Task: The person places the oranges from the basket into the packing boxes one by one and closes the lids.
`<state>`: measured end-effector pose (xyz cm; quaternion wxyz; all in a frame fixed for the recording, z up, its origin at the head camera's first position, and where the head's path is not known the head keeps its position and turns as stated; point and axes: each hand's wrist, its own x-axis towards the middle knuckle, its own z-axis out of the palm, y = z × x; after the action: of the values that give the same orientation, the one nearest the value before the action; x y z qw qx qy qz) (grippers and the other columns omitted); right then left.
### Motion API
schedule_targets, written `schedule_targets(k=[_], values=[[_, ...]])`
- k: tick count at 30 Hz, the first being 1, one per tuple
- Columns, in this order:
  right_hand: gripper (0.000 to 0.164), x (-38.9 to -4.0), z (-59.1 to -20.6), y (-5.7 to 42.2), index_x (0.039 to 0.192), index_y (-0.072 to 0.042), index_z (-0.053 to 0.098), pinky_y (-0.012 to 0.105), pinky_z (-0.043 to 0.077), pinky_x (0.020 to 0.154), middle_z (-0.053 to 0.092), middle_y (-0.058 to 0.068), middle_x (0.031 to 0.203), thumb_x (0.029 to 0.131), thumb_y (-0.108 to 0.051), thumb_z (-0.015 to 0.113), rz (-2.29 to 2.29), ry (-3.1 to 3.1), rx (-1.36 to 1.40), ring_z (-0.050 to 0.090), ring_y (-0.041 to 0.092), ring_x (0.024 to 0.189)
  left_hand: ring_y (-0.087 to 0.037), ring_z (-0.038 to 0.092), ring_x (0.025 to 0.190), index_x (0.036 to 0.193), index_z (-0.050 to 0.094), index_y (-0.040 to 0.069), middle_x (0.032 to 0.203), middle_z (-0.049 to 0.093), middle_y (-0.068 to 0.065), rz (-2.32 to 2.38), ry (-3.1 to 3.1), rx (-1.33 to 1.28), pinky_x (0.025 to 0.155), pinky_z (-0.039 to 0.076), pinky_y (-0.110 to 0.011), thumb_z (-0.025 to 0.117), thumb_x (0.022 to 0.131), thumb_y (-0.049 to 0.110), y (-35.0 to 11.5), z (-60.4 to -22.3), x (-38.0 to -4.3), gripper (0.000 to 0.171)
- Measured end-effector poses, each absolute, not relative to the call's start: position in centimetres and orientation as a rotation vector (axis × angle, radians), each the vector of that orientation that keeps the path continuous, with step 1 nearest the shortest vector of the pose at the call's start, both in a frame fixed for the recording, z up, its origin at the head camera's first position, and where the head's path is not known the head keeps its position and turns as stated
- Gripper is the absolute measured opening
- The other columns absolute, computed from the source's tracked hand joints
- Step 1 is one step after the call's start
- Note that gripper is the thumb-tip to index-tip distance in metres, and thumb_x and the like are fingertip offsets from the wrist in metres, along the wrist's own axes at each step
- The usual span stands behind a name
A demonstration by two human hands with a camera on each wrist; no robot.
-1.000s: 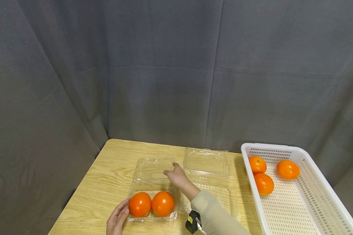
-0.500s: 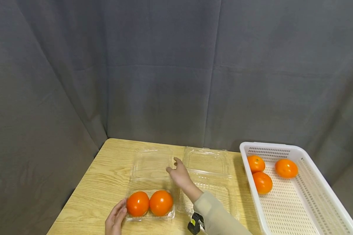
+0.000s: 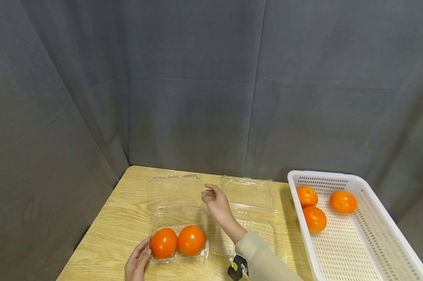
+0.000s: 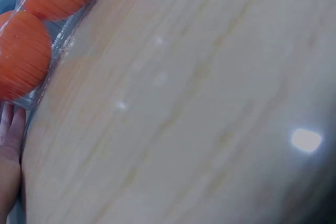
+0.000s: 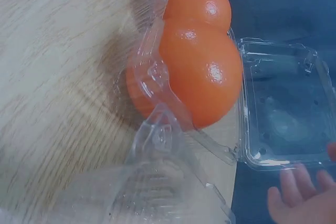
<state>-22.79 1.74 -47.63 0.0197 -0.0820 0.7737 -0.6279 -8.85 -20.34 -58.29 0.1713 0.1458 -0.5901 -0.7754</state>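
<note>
Two oranges [image 3: 163, 243] [image 3: 191, 240] sit side by side in the base of a clear plastic clamshell box [image 3: 203, 253]. Its hinged lid [image 3: 174, 190] stands raised at the back. My left hand [image 3: 137, 260] rests along the box's left side, fingertips right at the nearer orange; only its fingers and palm edge show in the left wrist view. By the lid's right edge is my right hand [image 3: 218, 203], its fingers relaxed and holding nothing. In the right wrist view the right hand's fingers [image 5: 299, 182] extend straight at the edge of the clear lid [image 5: 283, 108].
A second clear clamshell [image 3: 248, 195] lies open just right of the first, under my right forearm. Farther right, a white perforated basket [image 3: 390, 222] holds three oranges [image 3: 343, 201]. A grey curtain [image 3: 197, 97] hangs behind the wooden table [image 3: 102, 234].
The lid has shifted up and to the left in the head view. My right hand has moved back a little, beside the lid's edge. My left hand stays at the box's side.
</note>
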Motion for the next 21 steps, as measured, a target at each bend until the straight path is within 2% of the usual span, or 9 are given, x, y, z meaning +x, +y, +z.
schedule_targets(k=[4, 8, 13, 18, 21], values=[[0.031, -22.5, -47.3, 2.2, 0.126, 0.004, 0.059, 0.045, 0.052, 0.092, 0.065, 0.018, 0.110, 0.096, -0.002, 0.060, -1.956, 2.485, -0.425, 0.062, 0.031, 0.103, 0.007, 0.060, 0.104, 0.128, 0.052, -0.018, 0.107, 0.067, 0.018, -2.206, -1.667, 0.418, 0.091, 0.046, -0.010, 0.058, 0.096, -0.003, -20.3, -58.3, -8.9, 0.036], [0.025, -22.0, -46.9, 3.0, 0.121, 0.000, 0.062, 0.047, 0.052, 0.091, 0.067, 0.012, 0.109, 0.096, -0.002, 0.062, -1.908, 2.563, -0.578, 0.063, 0.029, 0.102, 0.009, 0.058, 0.103, 0.132, 0.049, -0.018, 0.106, 0.065, 0.022, -2.196, -1.732, 0.485, 0.090, 0.045, -0.009, 0.060, 0.097, 0.003, -20.3, -58.2, -8.9, 0.042], [0.019, -21.4, -46.8, 3.9, 0.115, -0.005, 0.067, 0.049, 0.052, 0.091, 0.068, 0.006, 0.110, 0.097, -0.010, 0.065, -1.837, 2.602, -0.698, 0.062, 0.024, 0.102, 0.011, 0.056, 0.102, 0.137, 0.046, -0.016, 0.107, 0.062, 0.024, -2.192, -1.837, 0.575, 0.089, 0.044, -0.007, 0.062, 0.099, 0.015, -20.6, -58.0, -9.1, 0.052], [0.020, -20.4, -46.5, 4.9, 0.115, -0.010, 0.068, 0.048, 0.051, 0.092, 0.067, -0.001, 0.110, 0.096, -0.016, 0.067, -1.702, 2.667, -0.749, 0.061, 0.019, 0.103, 0.012, 0.055, 0.099, 0.144, 0.042, -0.009, 0.116, 0.060, 0.022, -2.231, -1.959, 0.660, 0.086, 0.045, -0.009, 0.063, 0.099, 0.030, -21.3, -57.6, -9.2, 0.063], [0.021, -19.5, -46.1, 5.6, 0.116, -0.013, 0.067, 0.043, 0.052, 0.094, 0.066, -0.004, 0.110, 0.095, -0.017, 0.068, -1.540, 2.763, -0.833, 0.061, 0.016, 0.106, 0.011, 0.056, 0.098, 0.147, 0.039, -0.007, 0.128, 0.059, 0.014, -2.270, -1.997, 0.688, 0.085, 0.048, -0.012, 0.062, 0.099, 0.033, -21.7, -57.3, -9.2, 0.066]])
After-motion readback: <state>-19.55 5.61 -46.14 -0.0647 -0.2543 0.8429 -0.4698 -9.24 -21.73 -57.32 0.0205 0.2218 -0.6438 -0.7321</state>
